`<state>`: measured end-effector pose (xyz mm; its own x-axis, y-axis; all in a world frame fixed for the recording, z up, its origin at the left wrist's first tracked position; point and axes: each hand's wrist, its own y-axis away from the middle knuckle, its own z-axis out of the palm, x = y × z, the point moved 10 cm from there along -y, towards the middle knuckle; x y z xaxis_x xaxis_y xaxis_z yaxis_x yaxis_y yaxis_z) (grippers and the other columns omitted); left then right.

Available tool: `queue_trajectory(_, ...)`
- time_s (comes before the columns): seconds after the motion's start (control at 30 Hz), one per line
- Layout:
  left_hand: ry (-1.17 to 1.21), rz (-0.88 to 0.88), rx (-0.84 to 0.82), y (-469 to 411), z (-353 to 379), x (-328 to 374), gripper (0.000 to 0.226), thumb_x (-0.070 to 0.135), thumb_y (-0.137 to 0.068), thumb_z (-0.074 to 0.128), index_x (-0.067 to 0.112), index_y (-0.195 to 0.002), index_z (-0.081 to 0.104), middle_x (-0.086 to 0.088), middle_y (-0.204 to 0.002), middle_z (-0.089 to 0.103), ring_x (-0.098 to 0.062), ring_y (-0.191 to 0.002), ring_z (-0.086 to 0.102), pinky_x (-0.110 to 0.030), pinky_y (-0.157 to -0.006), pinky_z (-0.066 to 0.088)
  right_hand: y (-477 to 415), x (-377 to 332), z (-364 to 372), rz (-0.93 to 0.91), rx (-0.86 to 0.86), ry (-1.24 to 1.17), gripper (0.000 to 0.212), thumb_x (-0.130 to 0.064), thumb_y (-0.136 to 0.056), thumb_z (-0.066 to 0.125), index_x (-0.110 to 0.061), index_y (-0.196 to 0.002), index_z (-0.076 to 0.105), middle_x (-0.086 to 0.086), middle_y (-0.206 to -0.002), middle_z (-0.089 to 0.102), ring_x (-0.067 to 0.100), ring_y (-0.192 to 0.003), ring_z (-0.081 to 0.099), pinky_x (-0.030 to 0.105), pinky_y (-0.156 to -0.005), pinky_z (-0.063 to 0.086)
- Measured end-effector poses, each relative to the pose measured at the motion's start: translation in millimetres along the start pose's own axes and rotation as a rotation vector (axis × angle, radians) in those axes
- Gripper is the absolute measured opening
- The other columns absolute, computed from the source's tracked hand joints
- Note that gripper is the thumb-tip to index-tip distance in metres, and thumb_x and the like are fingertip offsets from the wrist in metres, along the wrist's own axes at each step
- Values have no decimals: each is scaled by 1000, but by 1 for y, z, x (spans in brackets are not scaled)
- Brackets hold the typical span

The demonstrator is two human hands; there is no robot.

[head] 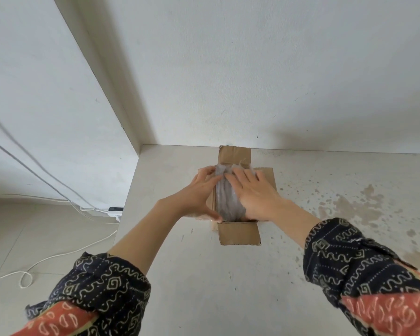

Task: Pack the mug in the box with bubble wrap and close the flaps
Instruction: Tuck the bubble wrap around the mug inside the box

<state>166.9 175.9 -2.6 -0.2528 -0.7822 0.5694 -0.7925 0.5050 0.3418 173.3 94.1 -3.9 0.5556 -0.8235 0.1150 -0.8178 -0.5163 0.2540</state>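
On the table, both hands, left hand and right hand, press flat and spread on the bubble wrap filling the box; mug presumably inside, unseen; flaps remain unclosed.

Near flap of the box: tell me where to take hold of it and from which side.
Grip the near flap at its free front edge, coming from your own side. It lies folded outward on the table, hinged at the box rim, clear of both hands.

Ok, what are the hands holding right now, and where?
Nothing gripped. Right hand lies flat on the bubble wrap in the box; left hand braces the box's left side.
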Motion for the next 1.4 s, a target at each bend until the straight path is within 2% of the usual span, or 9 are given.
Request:
queue_trajectory(0.13,-23,-13,-1,0,0,-2,116,42,-66,81,20,-150,4,4,-154,-4,-19,-144,4,-31,-114,18,-1,15,4,-34,-169,-330,120,-46,-60,78,-15,-148,3,4,-151,11,25,-140,11,39,-113,14)
queue_trajectory(0.33,-13,-16,6,1,1,-1,115,41,-66,81,19,-150,5,5,-154,-4,-18,-144,5,-33,-116,19,5,-5,3,25,65,34,94,-11,-73,63,-1,-145,4,18,-149,17,33,-134,27,41,-109,28)
queue_trajectory(0.5,11,-32,10,4,-1,-6,116,40,-65,82,21,-150,5,8,-153,-2,-17,-144,7,-33,-116,23,6,15,-5,92,-45,-581,101,-29,-71,72,-12,-148,9,5,-154,11,28,-140,18,39,-112,25)
queue_trajectory(0.57,13,-39,6,5,0,-9,117,40,-65,81,22,-150,4,10,-153,-3,-16,-144,6,-33,-116,23,12,13,-12,130,40,-533,94,-30,-76,67,-10,-147,10,8,-153,11,31,-139,20,38,-109,31)
queue_trajectory(0.73,40,-31,-3,2,2,-7,120,42,-64,81,23,-150,1,14,-151,-5,-14,-143,4,-32,-115,21,12,2,5,176,-43,-218,103,-41,-78,62,1,-146,-3,18,-157,6,33,-145,-2,45,-119,-1)
queue_trajectory(0.93,67,-20,-11,2,6,-10,120,43,-66,81,22,-150,-3,19,-149,-9,-15,-143,7,-26,-111,21,1,2,7,155,-97,-207,109,-40,-71,65,1,-145,-4,17,-158,3,29,-146,-8,51,-114,-14)
queue_trajectory(1.23,95,-9,2,-1,8,-10,121,45,-65,80,19,-151,-1,14,-150,-8,-15,-143,3,-29,-115,18,-18,29,19,189,-176,-291,126,-85,-43,55,-12,-142,27,-1,-143,41,20,-138,23,62,-109,-15)
queue_trajectory(1.3,121,-1,27,-1,7,-10,121,44,-64,82,20,-151,1,15,-150,-6,-13,-143,6,-25,-112,20,-14,30,16,197,-78,-393,122,-84,-43,58,-15,-140,30,-2,-142,42,17,-136,24,58,-113,-11)
queue_trajectory(1.4,165,13,82,2,3,-13,120,40,-62,83,21,-151,4,18,-150,0,-10,-141,13,-20,-108,20,4,21,5,187,154,-441,110,-65,-54,72,-13,-141,28,3,-145,35,21,-137,19,51,-116,14)
